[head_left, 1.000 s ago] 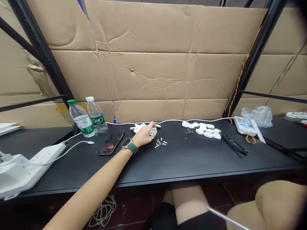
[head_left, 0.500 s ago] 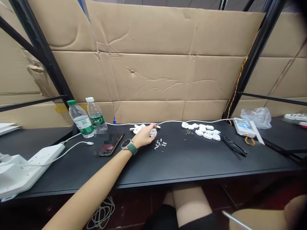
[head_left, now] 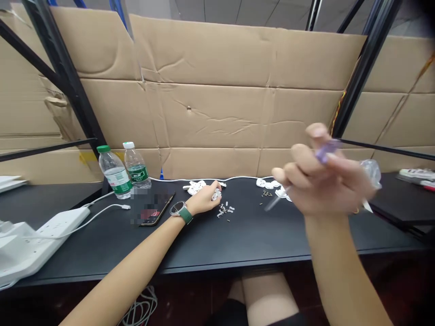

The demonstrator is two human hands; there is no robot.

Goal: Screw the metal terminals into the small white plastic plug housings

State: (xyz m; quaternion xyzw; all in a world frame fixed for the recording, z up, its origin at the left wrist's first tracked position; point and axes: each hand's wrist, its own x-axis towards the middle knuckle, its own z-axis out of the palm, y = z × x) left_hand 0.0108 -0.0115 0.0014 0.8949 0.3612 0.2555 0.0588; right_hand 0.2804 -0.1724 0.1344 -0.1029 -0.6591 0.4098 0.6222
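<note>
My left hand (head_left: 205, 199) rests on the black table, its fingers closed round a small white plastic piece (head_left: 215, 194) with details too small to make out. Behind that hand lies a small heap of white plastic parts (head_left: 195, 186). Just right of it are scattered small screws and pale clips (head_left: 224, 210). Raised in front of me, blurred by motion, my right hand (head_left: 322, 181) is closed on a screwdriver (head_left: 329, 151); its purple end shows between thumb and index finger, and a thin shaft points down-left from below the hand. Brass-coloured screws (head_left: 267, 193) lie beyond its shaft.
White plastic covers (head_left: 261, 183) lie at the back right, partly hidden by my right hand. A phone (head_left: 158, 212), two bottles (head_left: 115, 174) and a white power strip (head_left: 50, 240) stand left. A white cable (head_left: 183, 179) runs along the cardboard wall (head_left: 210, 117).
My right hand has come up into view from the lower right with the screwdriver, now covering the glasses and some white covers. The left hand keeps its place; the view has tilted slightly up.
</note>
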